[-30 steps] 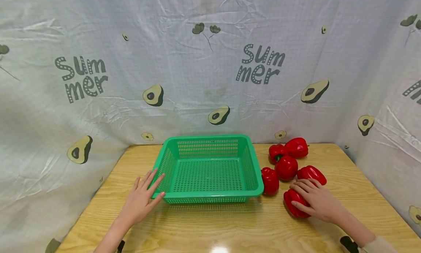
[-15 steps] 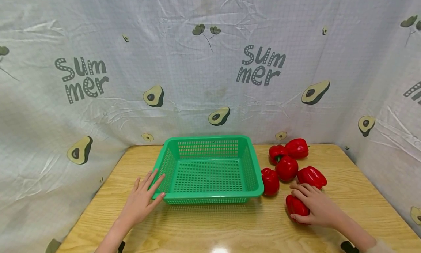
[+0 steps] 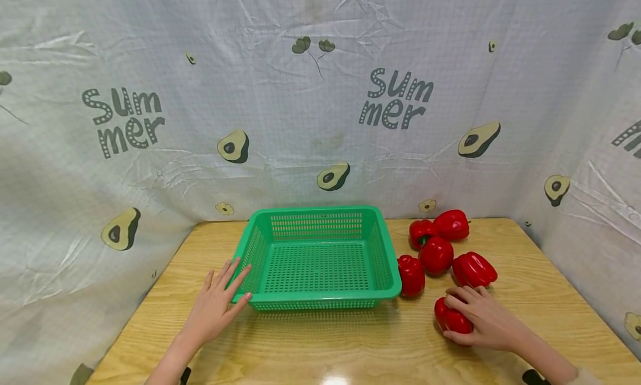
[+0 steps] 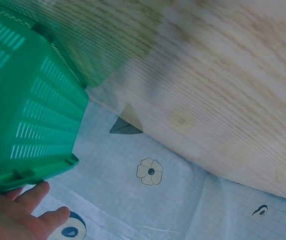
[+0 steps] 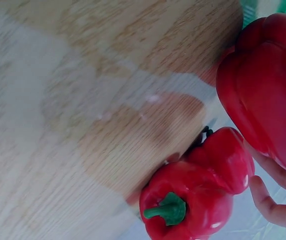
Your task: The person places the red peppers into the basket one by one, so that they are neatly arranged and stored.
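Note:
My right hand [image 3: 488,324] grips a glossy red bell pepper [image 3: 449,315], thumb on its near side and fingers curled over the top. In the right wrist view this bell pepper [image 5: 265,90] looms large at the right edge, fingers [image 5: 270,202] along its underside. On the basket's left near corner rests my left hand [image 3: 212,307], its fingers spread and straight. The green plastic basket [image 3: 320,297] has slotted walls and holds nothing. Seen from the left wrist, the fingers [image 4: 35,197] lie against the rim of the basket [image 4: 48,110].
Several more red bell peppers lie right of the basket: one by its wall [image 3: 412,276], another bell pepper [image 3: 437,256] behind that, and one bell pepper [image 3: 474,269] just beyond my right hand. A printed cloth [image 3: 310,123] hangs behind the wooden table [image 3: 310,346].
My right hand has drawn a little toward me with the bell pepper, its fingers curling more closely round it. The left hand and the basket have stayed put.

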Motion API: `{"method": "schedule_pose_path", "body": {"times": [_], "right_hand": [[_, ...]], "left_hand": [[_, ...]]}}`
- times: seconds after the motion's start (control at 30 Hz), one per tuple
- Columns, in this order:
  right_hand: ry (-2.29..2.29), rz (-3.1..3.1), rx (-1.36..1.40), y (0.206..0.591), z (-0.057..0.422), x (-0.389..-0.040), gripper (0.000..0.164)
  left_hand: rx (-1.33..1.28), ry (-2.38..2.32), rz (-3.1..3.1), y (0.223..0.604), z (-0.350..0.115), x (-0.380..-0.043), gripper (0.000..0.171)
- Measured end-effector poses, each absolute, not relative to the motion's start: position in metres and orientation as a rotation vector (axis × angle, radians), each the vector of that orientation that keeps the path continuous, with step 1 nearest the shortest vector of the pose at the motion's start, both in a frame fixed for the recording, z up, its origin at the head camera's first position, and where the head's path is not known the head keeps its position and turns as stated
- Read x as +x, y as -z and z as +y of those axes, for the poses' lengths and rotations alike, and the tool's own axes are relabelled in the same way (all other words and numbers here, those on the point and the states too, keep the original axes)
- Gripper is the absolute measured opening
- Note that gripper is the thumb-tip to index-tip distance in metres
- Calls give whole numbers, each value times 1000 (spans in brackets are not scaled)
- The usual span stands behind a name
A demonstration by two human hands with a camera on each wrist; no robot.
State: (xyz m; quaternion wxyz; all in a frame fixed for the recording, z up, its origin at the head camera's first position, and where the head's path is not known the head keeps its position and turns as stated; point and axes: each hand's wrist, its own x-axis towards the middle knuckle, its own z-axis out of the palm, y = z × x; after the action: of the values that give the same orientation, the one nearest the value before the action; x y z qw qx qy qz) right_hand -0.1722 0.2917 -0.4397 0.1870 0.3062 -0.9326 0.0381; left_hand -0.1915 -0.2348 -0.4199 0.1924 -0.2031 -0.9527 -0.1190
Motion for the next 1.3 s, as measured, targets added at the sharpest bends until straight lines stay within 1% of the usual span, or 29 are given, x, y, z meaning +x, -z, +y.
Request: {"method": "schedule_pose_path", "body": {"times": [0.23,0.5,0.63,1.0,1.3], "right_hand": [[-54,-2635,858,438,289,-170,49],[-66,-2595,882,438,289,-171,51],[-108,-2554,905,435,289,-173,55],[-168,-2481,940,418,285,-183,63],[-180,-2404,946,401,279,-192,62]], "left_hand": [[-571,342,-2685,418,-235,-191,57],[-570,332,-2684,418,-235,-191,57],[-569,337,-2682,418,-235,-191,57],[-585,351,-2680,419,-236,-191,56],[-601,397,-2709,418,-238,-192,55]]}}
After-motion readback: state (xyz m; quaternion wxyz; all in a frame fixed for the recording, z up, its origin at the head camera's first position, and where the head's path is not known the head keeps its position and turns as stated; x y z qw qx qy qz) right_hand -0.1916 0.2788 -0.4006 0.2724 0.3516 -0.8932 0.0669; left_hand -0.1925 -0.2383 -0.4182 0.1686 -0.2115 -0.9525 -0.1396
